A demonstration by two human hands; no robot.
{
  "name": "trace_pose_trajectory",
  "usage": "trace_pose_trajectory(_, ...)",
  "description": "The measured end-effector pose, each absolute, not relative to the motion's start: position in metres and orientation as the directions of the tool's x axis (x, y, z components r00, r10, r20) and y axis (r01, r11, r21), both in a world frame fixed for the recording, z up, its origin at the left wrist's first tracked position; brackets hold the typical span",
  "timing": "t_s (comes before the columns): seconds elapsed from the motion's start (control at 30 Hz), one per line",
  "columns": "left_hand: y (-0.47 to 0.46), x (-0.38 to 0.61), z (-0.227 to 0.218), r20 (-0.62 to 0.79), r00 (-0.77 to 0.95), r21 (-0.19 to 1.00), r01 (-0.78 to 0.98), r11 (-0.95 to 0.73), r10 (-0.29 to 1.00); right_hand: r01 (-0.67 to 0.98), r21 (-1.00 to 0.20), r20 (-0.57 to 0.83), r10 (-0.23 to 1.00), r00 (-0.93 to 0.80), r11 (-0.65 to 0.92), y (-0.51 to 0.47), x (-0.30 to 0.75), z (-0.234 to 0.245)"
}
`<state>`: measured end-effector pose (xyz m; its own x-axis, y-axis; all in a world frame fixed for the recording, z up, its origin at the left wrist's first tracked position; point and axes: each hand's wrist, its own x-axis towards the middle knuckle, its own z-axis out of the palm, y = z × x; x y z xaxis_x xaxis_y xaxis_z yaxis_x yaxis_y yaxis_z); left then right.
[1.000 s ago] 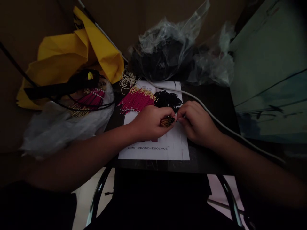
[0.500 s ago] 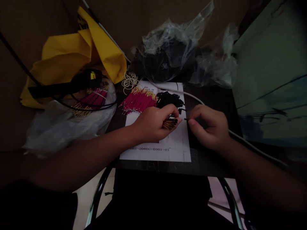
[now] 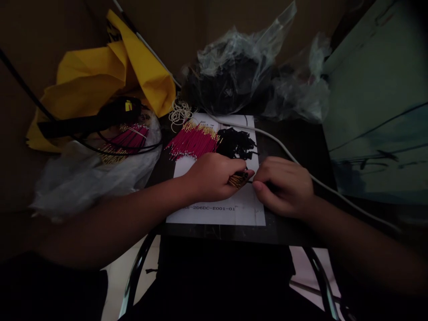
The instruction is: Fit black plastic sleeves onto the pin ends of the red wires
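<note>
Head view: the left hand (image 3: 212,177) closes around a bundle of gold-tipped wires (image 3: 238,179), whose tips stick out past the fingers. The right hand (image 3: 284,187), pinched narrow, now sits just beside the bundle, closer than earlier.

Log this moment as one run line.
left hand: grips gold-tipped pin bundle | right hand: pinches thin black piece | beside: magenta pin pile

Right hand (image 3: 283,187) moved in, beside left hand (image 3: 212,177)
</note>
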<state>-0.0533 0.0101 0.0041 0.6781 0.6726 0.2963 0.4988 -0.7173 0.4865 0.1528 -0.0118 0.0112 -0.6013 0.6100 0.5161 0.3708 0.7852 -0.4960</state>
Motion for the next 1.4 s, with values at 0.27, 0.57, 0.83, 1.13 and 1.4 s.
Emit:
trace_pose_trajectory(0.27, 0.01, -0.053, 0.005, 0.258, 0.697, 0.462, 0.518, -0.72, 0.668, 0.331, -0.514, 0.507, 0.591, -0.627, 0.792, -0.011, 0.152, 0.012)
trace_pose_trajectory(0.57, 0.011, -0.054, 0.004, 0.221, 0.712, 0.431, 0.542, -0.722, 0.666, 0.314, -0.507, 0.499, 0.57, -0.653, 0.803, -0.011, 0.152, 0.01)
trace_pose_trajectory(0.83, 0.01, -0.052, 0.003, 0.223, 0.72, 0.319, 0.583, -0.747, 0.657, 0.42, -0.309, 0.532, 0.521, -0.668, 0.853, -0.012, 0.155, 0.004)
trace_pose_trajectory(1.13, 0.011, -0.052, 0.004, 0.209, 0.713, 0.362, 0.579, -0.73, 0.669, 0.388, -0.503, 0.511, 0.628, -0.587, 0.772, -0.007, 0.155, 0.003)
trace_pose_trajectory(1.4, 0.009, -0.052, 0.003, 0.307, 0.72, 0.269, 0.562, -0.782, 0.623, 0.383, -0.617, 0.505, 0.719, -0.478, 0.688, 0.002, 0.153, 0.0)
